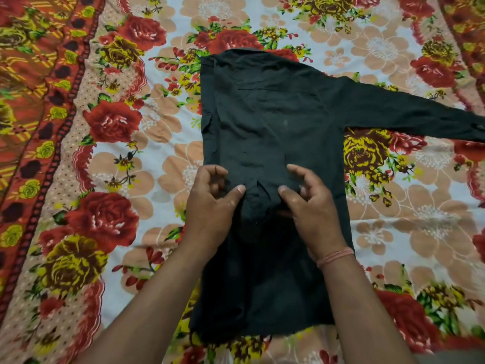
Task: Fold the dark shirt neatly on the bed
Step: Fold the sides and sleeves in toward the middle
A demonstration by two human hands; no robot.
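Note:
The dark shirt (267, 116) lies flat, back side up, on the floral bedsheet (126, 158), collar at the far end and hem near me. Its left side is folded in along a straight edge. The right sleeve (420, 114) stretches out to the right edge of the view. My left hand (212, 203) and my right hand (309, 203) rest on the middle of the shirt, side by side. Each pinches a bunched cuff end of dark cloth (259, 198) lying between them.
The bedsheet has red and yellow roses on white, with an orange-red patterned border (34, 101) along the left. A thin pink thread band (334, 256) circles my right wrist. Bed surface spreads out on both sides of the shirt.

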